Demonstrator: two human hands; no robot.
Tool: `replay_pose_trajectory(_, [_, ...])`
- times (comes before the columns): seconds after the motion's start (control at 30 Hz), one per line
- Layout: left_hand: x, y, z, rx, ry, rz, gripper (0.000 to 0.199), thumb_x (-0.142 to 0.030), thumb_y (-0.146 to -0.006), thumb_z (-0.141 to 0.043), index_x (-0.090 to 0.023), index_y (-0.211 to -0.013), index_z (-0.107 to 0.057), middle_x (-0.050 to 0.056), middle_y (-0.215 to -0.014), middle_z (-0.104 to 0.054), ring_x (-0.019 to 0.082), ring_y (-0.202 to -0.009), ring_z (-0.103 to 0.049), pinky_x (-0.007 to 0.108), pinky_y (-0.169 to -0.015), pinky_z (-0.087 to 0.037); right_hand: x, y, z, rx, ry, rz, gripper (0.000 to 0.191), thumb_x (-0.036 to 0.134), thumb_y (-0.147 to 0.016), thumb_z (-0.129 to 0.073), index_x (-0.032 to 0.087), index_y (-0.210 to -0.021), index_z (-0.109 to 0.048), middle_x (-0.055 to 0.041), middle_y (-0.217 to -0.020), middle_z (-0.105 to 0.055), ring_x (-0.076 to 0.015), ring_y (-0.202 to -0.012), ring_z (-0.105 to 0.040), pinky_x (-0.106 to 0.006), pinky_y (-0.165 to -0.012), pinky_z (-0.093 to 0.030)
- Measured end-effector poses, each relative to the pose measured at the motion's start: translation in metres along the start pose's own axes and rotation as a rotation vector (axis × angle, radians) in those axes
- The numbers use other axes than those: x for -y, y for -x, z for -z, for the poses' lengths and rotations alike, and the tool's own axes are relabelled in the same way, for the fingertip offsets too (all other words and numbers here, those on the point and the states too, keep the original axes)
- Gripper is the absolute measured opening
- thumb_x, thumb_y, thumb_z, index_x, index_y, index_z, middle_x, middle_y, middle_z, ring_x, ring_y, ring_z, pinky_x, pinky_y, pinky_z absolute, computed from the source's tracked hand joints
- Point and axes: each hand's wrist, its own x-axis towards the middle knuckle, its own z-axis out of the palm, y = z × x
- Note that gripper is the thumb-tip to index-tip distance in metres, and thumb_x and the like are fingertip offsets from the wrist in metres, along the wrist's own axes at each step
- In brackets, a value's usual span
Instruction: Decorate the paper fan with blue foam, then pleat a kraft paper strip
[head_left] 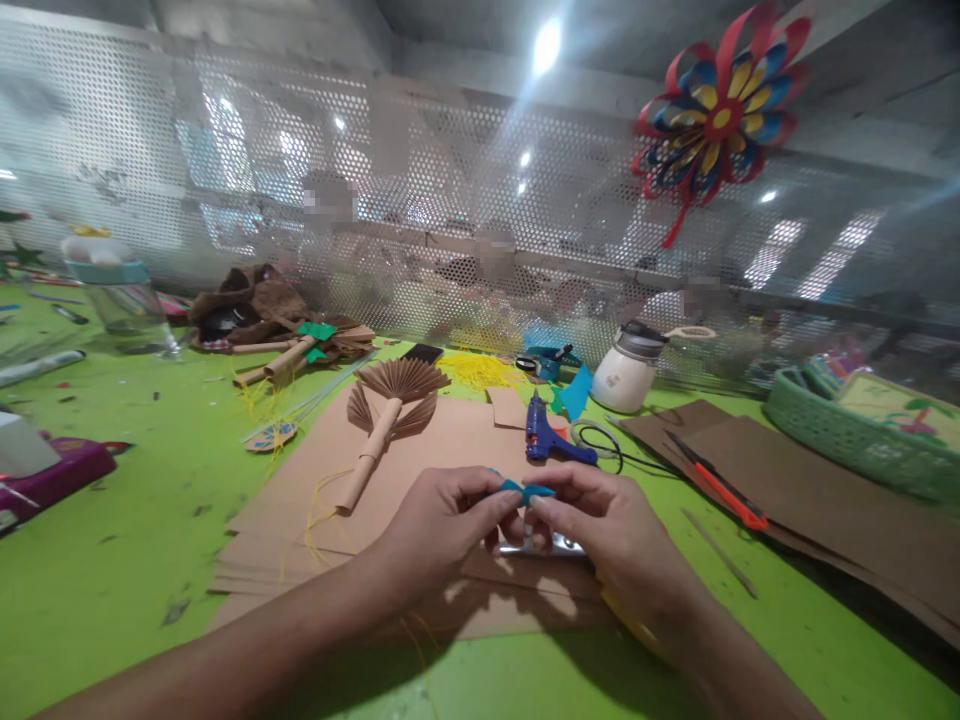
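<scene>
My left hand [465, 510] and my right hand [581, 505] meet above a stack of brown cardboard sheets [300, 520]. Between their fingertips they pinch a small blue piece [527, 491], maybe paper or felt, each hand at one end. Scissors [551, 546], partly hidden by my hands, lie underneath with a metal part and a yellow handle showing. Left of them rests a folded brown paper fan shape on a rolled paper stick [375, 440], with yellow strands at its lower end. A blue glue gun [546, 435] sits just beyond my right hand.
On the right are a red-handled cutter [724, 495], brown sheets [825, 510] and a green basket [862, 440]. A white flask [628, 375] and yellow shreds [484, 370] stand farther back, before a perforated metal screen [450, 190]. At left are a glass jar [120, 305] and a purple box [60, 475].
</scene>
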Motion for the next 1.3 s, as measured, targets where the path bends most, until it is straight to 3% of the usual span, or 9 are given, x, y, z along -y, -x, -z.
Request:
replay_pose_trajectory(0.1, [0.001,-0.001,0.002,-0.017,-0.017,-0.022,0.021,-0.031,-0.078,-0.059,-0.013,-0.070,-0.068,0.004,-0.064,-0.066,0.013,-0.058,-0.056,0.024,-0.058,-0.045,0.000,-0.001,0.004,-0.017,0.036,0.012,0.024,0.030,-0.071,-0.076,0.016,-0.090,-0.068,-0.0051,-0.075,-0.071,-0.0132,-0.063,-0.061,-0.026,-0.062,-0.049])
replay_pose_trajectory(0.37, [0.003,-0.002,0.002,-0.041,-0.035,-0.008,0.019,-0.030,-0.077,-0.060,-0.014,-0.068,-0.064,0.003,-0.061,-0.063,0.011,-0.055,-0.053,0.023,-0.055,-0.041,0.000,-0.001,0.004,0.027,0.077,0.022,0.020,0.035,-0.080,-0.067,0.015,-0.079,-0.069,-0.0030,-0.067,-0.067,-0.0108,-0.059,-0.057,-0.024,-0.060,-0.047])
replay_pose_trajectory(0.63, [0.005,-0.005,0.005,0.050,0.047,0.013,0.023,-0.035,-0.079,-0.059,-0.013,-0.080,-0.064,0.004,-0.072,-0.066,0.013,-0.064,-0.057,0.024,-0.061,-0.044,-0.003,-0.001,-0.002,0.017,0.011,-0.013,0.022,0.035,-0.080,-0.067,0.013,-0.075,-0.068,-0.0032,-0.069,-0.067,-0.0092,-0.057,-0.055,-0.023,-0.058,-0.047])
replay_pose_trajectory(0.8, [-0.001,-0.002,0.003,0.090,0.072,0.061,0.022,-0.034,-0.080,-0.058,-0.014,-0.074,-0.063,0.004,-0.072,-0.067,0.012,-0.063,-0.056,0.023,-0.062,-0.042,-0.009,-0.003,-0.004,0.016,-0.037,0.007,0.025,0.038,-0.078,-0.068,0.013,-0.075,-0.066,-0.0034,-0.067,-0.065,-0.0108,-0.057,-0.056,-0.024,-0.056,-0.046])
replay_pose_trajectory(1.1, [0.009,-0.004,0.006,0.041,0.322,0.101,0.021,-0.033,-0.075,-0.069,-0.013,-0.073,-0.062,0.002,-0.068,-0.065,0.012,-0.062,-0.057,0.024,-0.062,-0.041,-0.011,-0.002,-0.010,-0.087,-0.045,0.081,0.022,0.036,-0.078,-0.069,0.015,-0.073,-0.063,-0.0006,-0.065,-0.063,-0.0093,-0.054,-0.053,-0.023,-0.053,-0.045])
replay_pose_trajectory(1.3, [0.011,-0.006,0.006,0.075,0.485,0.130,0.019,-0.029,-0.077,-0.068,-0.011,-0.076,-0.066,0.004,-0.073,-0.066,0.011,-0.066,-0.058,0.021,-0.060,-0.039,-0.017,-0.002,-0.016,-0.119,-0.129,0.095,0.019,0.033,-0.080,-0.068,0.015,-0.075,-0.063,-0.0006,-0.068,-0.064,-0.0090,-0.056,-0.053,-0.022,-0.054,-0.044])
